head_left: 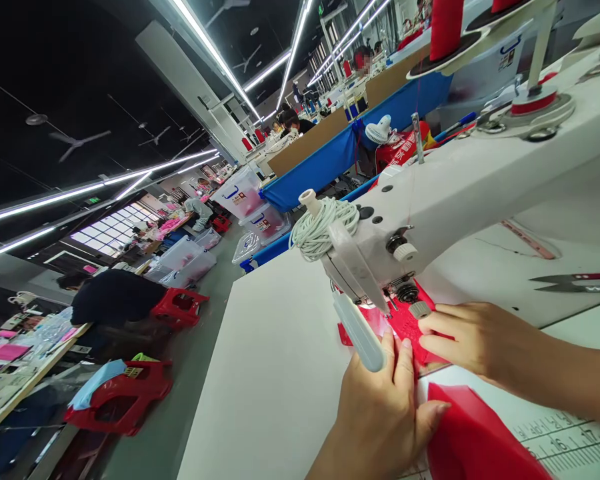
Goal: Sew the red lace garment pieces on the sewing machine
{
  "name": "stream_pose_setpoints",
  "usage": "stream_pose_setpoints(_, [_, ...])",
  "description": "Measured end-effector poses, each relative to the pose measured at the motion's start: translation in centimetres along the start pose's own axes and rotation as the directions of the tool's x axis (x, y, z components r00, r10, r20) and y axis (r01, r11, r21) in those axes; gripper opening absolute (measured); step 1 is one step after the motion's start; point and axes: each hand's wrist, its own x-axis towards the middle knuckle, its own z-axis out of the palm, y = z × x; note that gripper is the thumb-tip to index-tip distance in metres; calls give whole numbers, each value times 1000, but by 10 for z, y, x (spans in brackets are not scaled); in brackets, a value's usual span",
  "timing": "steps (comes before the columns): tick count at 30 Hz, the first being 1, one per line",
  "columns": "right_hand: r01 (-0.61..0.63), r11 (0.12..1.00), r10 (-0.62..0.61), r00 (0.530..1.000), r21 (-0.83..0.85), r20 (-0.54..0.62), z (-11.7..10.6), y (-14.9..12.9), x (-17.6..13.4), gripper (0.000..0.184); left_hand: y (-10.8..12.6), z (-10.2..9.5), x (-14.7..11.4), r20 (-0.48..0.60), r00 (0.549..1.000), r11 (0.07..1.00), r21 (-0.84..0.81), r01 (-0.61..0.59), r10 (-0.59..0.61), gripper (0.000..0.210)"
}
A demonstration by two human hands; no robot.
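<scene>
A white sewing machine point(460, 187) reaches in from the right, its head over a piece of red fabric point(407, 327). My left hand point(377, 407) lies on the fabric beside the needle area, fingers stretched forward and thumb spread out. On the other side, my right hand point(473, 337) has its fingers bent around the fabric's right part, which shows between them. A pale grey lever-shaped part point(360, 333) hangs from the machine head, just above my left fingers. Nearer to me, a loose fold of red cloth point(473, 433) lies by my left thumb. The fabric directly under the needle is partly hidden.
Thread snips point(575, 283) lie on the machine bed at right. A coil of pale cord point(325, 227) sits on the machine head. Ruler markings point(565, 443) run along the near edge. Red stools point(123, 400), plastic bins point(240, 190) and seated people are beyond the white table point(265, 360).
</scene>
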Motion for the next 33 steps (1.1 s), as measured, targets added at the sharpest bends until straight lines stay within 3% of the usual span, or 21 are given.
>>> stream_pose_setpoints(11, [26,999,-22,993,35,-114,4,6,5,30,-5,10,-8,154,987,999,34,38,-42,62])
stream_pose_setpoints(25, [14,999,-10,993,32,-119,0,6,8,33,-1,5,0,135,987,996,-1,86,-85,52])
stream_pose_setpoints(33, [17,998,-9,991,54,-131,4,6,7,29,-6,9,-4,152,986,997,21,72,-74,64])
